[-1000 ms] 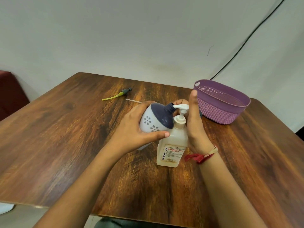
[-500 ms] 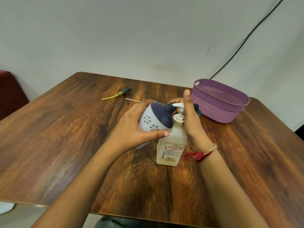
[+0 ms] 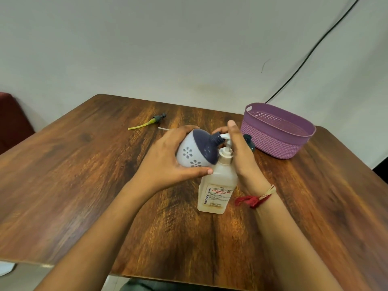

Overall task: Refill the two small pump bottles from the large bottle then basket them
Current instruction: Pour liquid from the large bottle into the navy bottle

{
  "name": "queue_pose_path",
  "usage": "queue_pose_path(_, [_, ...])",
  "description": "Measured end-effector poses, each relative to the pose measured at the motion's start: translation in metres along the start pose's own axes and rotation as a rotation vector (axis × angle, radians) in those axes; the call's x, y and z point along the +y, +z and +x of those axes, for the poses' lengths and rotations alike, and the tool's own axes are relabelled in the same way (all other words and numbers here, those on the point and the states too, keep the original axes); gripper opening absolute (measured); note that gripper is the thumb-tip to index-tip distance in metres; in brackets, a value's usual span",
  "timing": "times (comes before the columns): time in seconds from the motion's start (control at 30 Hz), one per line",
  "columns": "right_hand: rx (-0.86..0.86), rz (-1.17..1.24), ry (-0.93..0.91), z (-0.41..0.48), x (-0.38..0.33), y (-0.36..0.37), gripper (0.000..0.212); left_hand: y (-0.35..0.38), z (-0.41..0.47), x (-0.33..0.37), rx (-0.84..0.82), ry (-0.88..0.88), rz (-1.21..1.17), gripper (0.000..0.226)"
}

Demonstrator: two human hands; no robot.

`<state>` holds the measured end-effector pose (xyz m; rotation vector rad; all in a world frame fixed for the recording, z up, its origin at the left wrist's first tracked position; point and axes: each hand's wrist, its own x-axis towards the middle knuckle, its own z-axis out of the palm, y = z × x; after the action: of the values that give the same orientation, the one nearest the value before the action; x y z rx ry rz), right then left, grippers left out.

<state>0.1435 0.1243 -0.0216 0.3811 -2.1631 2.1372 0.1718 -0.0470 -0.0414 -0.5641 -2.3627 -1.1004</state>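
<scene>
The large translucent bottle [image 3: 217, 185] with a red-lettered label stands upright at the table's middle. My right hand [image 3: 241, 156] rests on its white pump head [image 3: 225, 137], fingers straight and pointing up. My left hand [image 3: 168, 160] grips a small round white bottle with a dark purple top [image 3: 195, 151], tilted so that its open neck meets the pump's nozzle. A dark teal object [image 3: 249, 141], mostly hidden behind my right hand, sits by the purple basket [image 3: 277, 131].
A loose pump with a yellow-green tube [image 3: 150, 122] lies at the back left of the wooden table [image 3: 84, 185], and a thin white tube [image 3: 164, 129] lies near it. A black cable [image 3: 304, 59] runs down the wall behind the basket.
My right hand has shifted slightly left over the pump head. The small bottle stays tilted at the nozzle in my left hand.
</scene>
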Motion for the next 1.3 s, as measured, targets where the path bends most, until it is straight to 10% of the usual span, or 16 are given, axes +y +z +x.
queue_pose_path(0.13, [0.028,-0.048,-0.026,0.001,0.006,-0.003,0.017,0.002,-0.001,-0.003,-0.002,-0.012,0.024,0.086])
queue_pose_path(0.43, [-0.005,-0.019,0.036,0.002,0.002,0.0,0.049,0.0,0.001,0.001,0.001,-0.008,0.0,0.085])
queue_pose_path(0.67, [-0.044,-0.041,0.03,0.002,0.007,-0.009,0.013,0.001,-0.001,-0.003,-0.001,0.004,0.023,0.083])
queue_pose_path(0.9, [-0.029,-0.032,0.092,0.002,0.002,-0.003,0.053,-0.002,-0.001,0.0,0.005,0.02,0.004,0.081])
queue_pose_path(1.3, [-0.063,0.0,0.042,0.002,0.009,-0.009,0.016,-0.002,0.002,-0.006,-0.014,0.039,0.018,0.082])
